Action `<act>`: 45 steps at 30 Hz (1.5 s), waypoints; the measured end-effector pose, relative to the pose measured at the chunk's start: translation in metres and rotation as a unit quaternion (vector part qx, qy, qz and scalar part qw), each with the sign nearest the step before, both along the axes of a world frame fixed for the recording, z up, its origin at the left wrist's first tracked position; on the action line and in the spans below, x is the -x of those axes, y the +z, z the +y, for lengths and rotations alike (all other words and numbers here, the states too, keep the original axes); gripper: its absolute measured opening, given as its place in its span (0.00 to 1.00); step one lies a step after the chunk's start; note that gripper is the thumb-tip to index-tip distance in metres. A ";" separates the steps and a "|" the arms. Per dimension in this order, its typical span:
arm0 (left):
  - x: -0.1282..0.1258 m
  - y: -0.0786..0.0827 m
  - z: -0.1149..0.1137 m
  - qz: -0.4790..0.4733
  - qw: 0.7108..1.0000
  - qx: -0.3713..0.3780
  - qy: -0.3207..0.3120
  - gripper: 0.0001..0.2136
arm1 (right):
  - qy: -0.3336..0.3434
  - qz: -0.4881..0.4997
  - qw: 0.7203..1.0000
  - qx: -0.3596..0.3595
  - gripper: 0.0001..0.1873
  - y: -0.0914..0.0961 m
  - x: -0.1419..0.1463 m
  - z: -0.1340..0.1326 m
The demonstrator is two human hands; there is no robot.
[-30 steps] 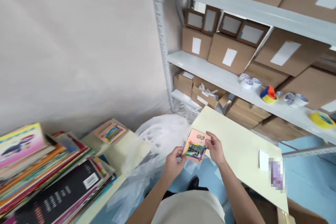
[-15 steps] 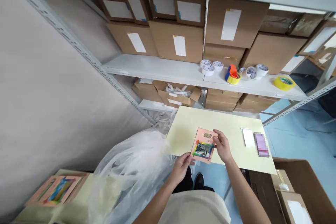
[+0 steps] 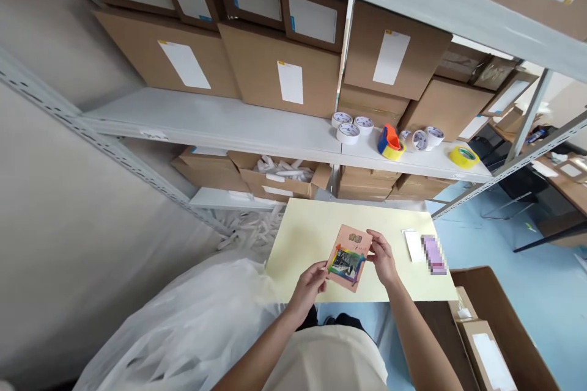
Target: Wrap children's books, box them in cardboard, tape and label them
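A thin pink book (image 3: 349,258) with a rainbow-framed dark picture on its cover is held up in front of me, tilted, above the near part of a pale yellow table (image 3: 312,226). My left hand (image 3: 312,283) pinches its lower left edge. At the upper right edge, my right hand (image 3: 381,255) grips it between thumb and fingers. On the table to the right lie some white cards (image 3: 414,245), and beside them a purple item (image 3: 433,254) that is blurred out.
Rolls of tape (image 3: 348,133) and an orange-and-blue tape dispenser (image 3: 391,142) stand on the grey shelf (image 3: 220,125) ahead, with cardboard boxes (image 3: 284,70) behind. A translucent plastic bag (image 3: 197,324) bulges at left. An opened large carton (image 3: 499,317) is at lower right.
My view has swung to the right, so the pile of pink books at lower left has left the frame. Both hands still hold the book, its position over the table little altered.
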State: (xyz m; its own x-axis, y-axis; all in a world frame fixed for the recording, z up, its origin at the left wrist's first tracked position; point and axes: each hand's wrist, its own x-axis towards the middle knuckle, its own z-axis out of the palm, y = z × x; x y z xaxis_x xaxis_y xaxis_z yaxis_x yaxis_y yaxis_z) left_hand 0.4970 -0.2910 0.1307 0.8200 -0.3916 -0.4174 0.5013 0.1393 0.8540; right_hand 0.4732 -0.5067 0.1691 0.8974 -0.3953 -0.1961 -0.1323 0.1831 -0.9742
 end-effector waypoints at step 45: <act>-0.008 0.033 0.027 0.037 0.997 0.071 -0.009 0.23 | -0.005 -0.091 0.982 -0.165 0.19 0.013 -0.006 0.015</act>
State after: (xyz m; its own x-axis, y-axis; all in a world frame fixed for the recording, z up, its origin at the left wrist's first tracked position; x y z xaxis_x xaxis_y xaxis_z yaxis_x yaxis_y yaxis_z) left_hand 0.5053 -0.2642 0.1635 0.7819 -0.4648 -0.4154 0.5651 0.2472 0.7871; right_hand 0.4792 -0.4913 0.1823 0.9258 -0.3460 -0.1522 0.0413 0.4928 -0.8691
